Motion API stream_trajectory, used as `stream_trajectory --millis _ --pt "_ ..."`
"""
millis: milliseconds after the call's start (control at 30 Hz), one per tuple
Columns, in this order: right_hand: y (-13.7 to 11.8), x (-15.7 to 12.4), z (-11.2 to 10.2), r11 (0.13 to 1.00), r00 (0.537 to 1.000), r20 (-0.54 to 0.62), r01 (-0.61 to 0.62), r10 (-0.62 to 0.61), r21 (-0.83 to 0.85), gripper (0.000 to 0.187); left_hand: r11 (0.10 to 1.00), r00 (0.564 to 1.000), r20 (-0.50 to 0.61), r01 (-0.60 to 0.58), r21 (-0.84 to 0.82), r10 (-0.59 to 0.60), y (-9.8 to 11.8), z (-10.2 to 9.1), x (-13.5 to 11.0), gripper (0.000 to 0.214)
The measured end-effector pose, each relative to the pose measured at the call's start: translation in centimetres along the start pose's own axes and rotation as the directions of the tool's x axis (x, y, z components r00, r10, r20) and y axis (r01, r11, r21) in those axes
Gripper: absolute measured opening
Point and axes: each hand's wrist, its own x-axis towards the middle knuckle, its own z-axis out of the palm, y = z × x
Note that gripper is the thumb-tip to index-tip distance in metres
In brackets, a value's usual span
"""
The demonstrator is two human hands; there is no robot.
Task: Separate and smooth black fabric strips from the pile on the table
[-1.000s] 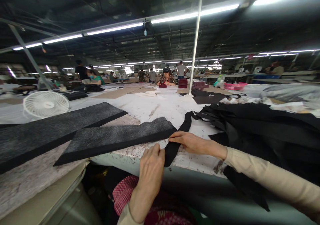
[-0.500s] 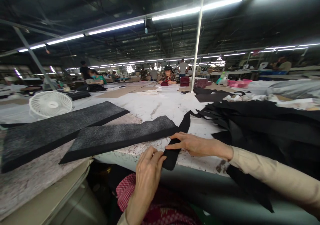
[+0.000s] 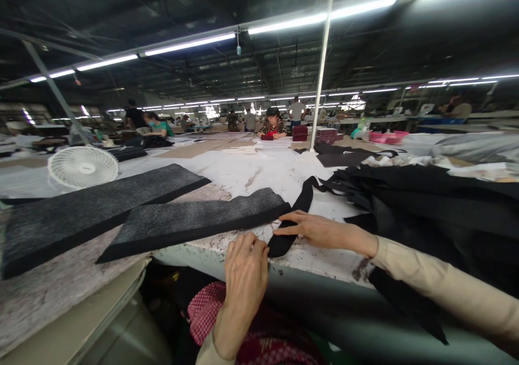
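We see the left hand (image 3: pixel 246 270) rising from the bottom centre of the frame, wrist bent, back uppermost, fingers curled at the near end of one black strip (image 3: pixel 305 197). The right hand (image 3: pixel 314 229) enters from the lower right, palm down, its forearm in a beige sleeve (image 3: pixel 441 284); its thumb and forefinger lie apart across the strip, unclenched. The strip rests just right of centre, partly covered by these fingers. The left fingertips are hidden, so we cannot tell whether they pinch it; the left forearm is cut off below. We count two grey-faced panels (image 3: pixel 198 216) at left, the farther one partly overlapped, and one white fan (image 3: pixel 84 168) beyond them. At right lies one heap of black cloth (image 3: pixel 425 208), cropped by the edge, whose layers we cannot count
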Motion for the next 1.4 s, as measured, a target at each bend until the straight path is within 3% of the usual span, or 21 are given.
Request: stream_trajectory --millis 100,233,333,533,867,1067,1133,1400 --pt "-0.6 0.3 0.0 0.998 0.991 -0.124 -0.051 0.046 -0.036 0.071 1.0 1.0 0.018 0.01 0.028 -0.011 0.2 0.0 0.3 0.018" --pt "-2.0 0.8 0.6 0.991 0.982 -0.178 0.079 -0.058 0.108 0.062 0.999 1.0 0.021 0.018 0.036 -0.019 0.1 0.0 0.1 0.017" --pt "-2.3 1.0 1.3 0.984 0.977 -0.204 0.088 -0.055 0.158 0.056 0.999 0.999 -0.008 0.036 -0.001 -0.036 0.0 0.2 -0.2 0.018" --pt "-1.8 0.8 1.5 0.978 0.983 -0.16 0.118 -0.091 0.169 0.069 0.999 0.998 -0.047 0.027 -0.042 -0.029 -0.4 0.3 -0.6 0.02" --pt "-2.8 0.6 0.1 0.984 0.993 -0.011 0.119 -0.119 0.132 0.078 0.997 0.997 0.041 -0.061 -0.048 0.063 -1.3 -0.4 -0.5 0.023" --pt "-2.5 0.5 0.4 0.978 0.989 -0.021 0.145 -0.143 0.15 0.078 0.913 0.996 0.084 0.047 -0.405 -0.014 -3.1 -0.8 -1.3 0.022" --pt "-2.4 0.4 0.4 0.979 0.99 -0.012 0.143 -0.142 0.145 0.079 0.887 0.994 0.091 0.097 -0.452 -0.062 -3.4 -0.9 -1.5 0.02" --pt "-2.9 0.4 0.1 0.984 0.99 -0.011 0.141 -0.141 0.11 0.077 0.962 0.996 0.073 0.071 -0.262 -0.053 -1.8 -0.4 -0.9 0.018"
